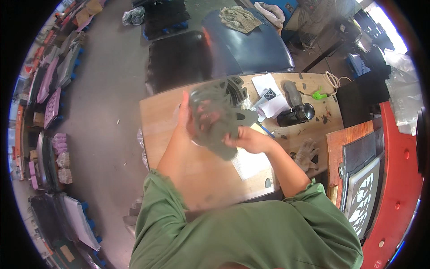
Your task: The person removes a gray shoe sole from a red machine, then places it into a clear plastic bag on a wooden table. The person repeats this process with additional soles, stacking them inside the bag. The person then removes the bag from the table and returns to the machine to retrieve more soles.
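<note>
Both my hands hold a dark grey rubbery sheet [215, 121] with cut-out holes, lifted above the wooden table [161, 121]. My left hand [184, 114] grips its left edge, thumb up. At the sheet's lower right edge my right hand [248, 139] pinches it. The sheet is blurred by motion. Behind it lies a stack of similar dark cut pieces [237, 87]. A white paper [251, 163] lies on the table under my right wrist.
On the table's right part lie a black bottle [295, 114] on its side, a phone [269, 94] on white papers, a grey glove [307, 154], a green tool [319, 94] and a cord. A red press machine [394, 179] stands at right. Dark sheets lie on the floor beyond.
</note>
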The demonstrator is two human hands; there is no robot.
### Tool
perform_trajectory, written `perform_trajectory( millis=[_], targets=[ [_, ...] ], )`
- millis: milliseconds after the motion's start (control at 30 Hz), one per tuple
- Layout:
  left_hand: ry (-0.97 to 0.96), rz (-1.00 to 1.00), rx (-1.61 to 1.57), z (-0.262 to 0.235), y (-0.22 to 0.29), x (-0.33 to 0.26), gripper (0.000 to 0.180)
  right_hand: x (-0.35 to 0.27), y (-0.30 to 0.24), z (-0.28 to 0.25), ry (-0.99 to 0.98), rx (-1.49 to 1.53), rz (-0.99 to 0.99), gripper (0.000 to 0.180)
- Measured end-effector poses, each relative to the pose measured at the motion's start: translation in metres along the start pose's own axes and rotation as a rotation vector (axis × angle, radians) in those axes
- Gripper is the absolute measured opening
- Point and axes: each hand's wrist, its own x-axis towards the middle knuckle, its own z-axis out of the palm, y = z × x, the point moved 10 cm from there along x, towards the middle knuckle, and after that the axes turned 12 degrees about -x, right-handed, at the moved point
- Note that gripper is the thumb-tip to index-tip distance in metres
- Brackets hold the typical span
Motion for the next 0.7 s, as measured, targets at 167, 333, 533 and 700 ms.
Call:
perform_trajectory(
  millis=[167, 333, 533, 700],
  targets=[
    [-0.025, 0.257, -0.062, -0.022, 0.007, -0.018, 0.038, -0.043, 0.05, -0.036, 0.181, -0.248, 0.299, 0.032],
    [0.031, 0.371, 0.001, -0.056, -0.026, -0.058, 0.031, -0.039, 0.094, -0.101, 0.293, -0.467, 0.366, 0.045],
    [0.009, 0.507, -0.041, -0.066, -0.041, -0.072, 0.029, 0.004, 0.129, -0.118, 0.176, -0.164, 0.196, 0.038],
    [0.479, 0.638, 0.847, -0.078, -0.006, -0.07, 0.045, 0.02, 0.116, -0.116, 0.308, -0.866, 0.241, 0.038]
  ],
)
